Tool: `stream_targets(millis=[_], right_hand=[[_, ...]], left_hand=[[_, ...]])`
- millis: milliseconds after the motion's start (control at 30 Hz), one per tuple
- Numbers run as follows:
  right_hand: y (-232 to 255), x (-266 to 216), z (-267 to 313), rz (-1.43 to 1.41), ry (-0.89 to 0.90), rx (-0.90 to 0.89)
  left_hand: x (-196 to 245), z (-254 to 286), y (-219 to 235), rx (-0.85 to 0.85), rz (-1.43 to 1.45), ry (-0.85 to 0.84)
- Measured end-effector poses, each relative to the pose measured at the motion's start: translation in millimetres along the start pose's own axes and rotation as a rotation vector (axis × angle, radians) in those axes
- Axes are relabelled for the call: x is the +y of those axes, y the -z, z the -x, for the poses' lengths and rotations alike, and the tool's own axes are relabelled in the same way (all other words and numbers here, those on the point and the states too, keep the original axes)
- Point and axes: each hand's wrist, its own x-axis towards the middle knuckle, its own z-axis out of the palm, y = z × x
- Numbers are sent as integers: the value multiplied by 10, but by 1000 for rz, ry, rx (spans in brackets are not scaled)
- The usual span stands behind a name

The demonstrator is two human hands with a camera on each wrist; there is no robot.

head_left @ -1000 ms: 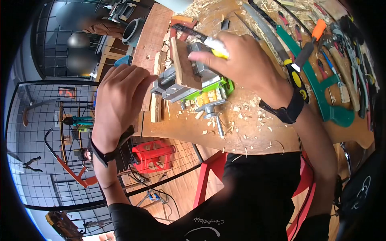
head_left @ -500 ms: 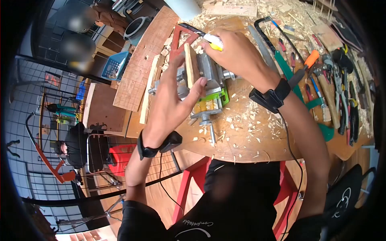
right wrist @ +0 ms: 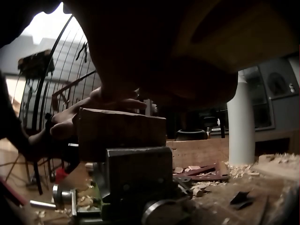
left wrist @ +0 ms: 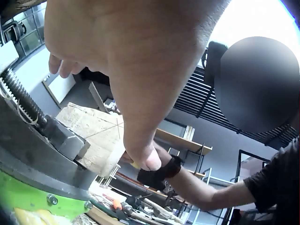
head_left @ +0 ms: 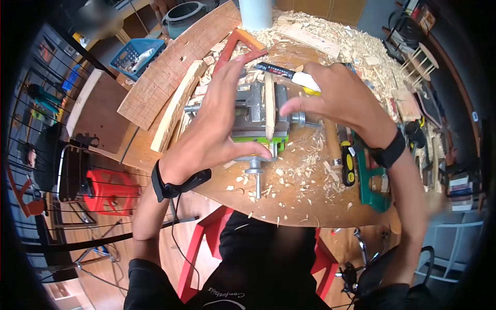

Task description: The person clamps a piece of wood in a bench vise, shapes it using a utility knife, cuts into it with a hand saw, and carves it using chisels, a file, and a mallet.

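A small wooden block (head_left: pixel 269 108) stands on edge, clamped in a grey metal vise (head_left: pixel 253 101) with a green base. Dark crossing lines show on the block's face (left wrist: pixel 101 133) in the left wrist view. My left hand (head_left: pixel 206 126) hovers at the vise's left side, fingers straight and thumb spread toward the block's near end. In my right hand (head_left: pixel 349 98), just right of the block, is a black-and-white marker pen (head_left: pixel 279 71), its dark end pointing left over the block's far end. The right thumb stretches toward the block.
Left of the vise lie a wooden strip (head_left: pixel 178 106) and a broad plank (head_left: pixel 175 62). Behind it sits a reddish triangular frame (head_left: pixel 230 51) near a white cylinder (head_left: pixel 256 15). Wood shavings cover the back of the table. A green-handled saw (head_left: pixel 373 188) and other tools lie right.
My left hand has moved right to the vise and its fingers have spread. The right hand keeps hold of the marker pen. The head view has turned, so the vise now appears more upright.
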Motion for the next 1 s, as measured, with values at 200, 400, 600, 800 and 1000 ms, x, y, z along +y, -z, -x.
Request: stream_targets(millis=[200,400,600,800,1000], right_hand=[[204,-141,-236,303,174,-243],[65,-141,-274,414,248,-276],[80,-200,-358,547,347,-223],[102,-241,-410,617,391,-244],[73,-223,-378,601,321,-305]], left_hand=[[21,-108,16,44,-68,-88],[-64,-105,14,-50,-96,-77],[-84,-82,-11,-43,-98,-60],[-119,-69,-87,72,-88,-98],[-111,-58,-108,119,-47,-111]])
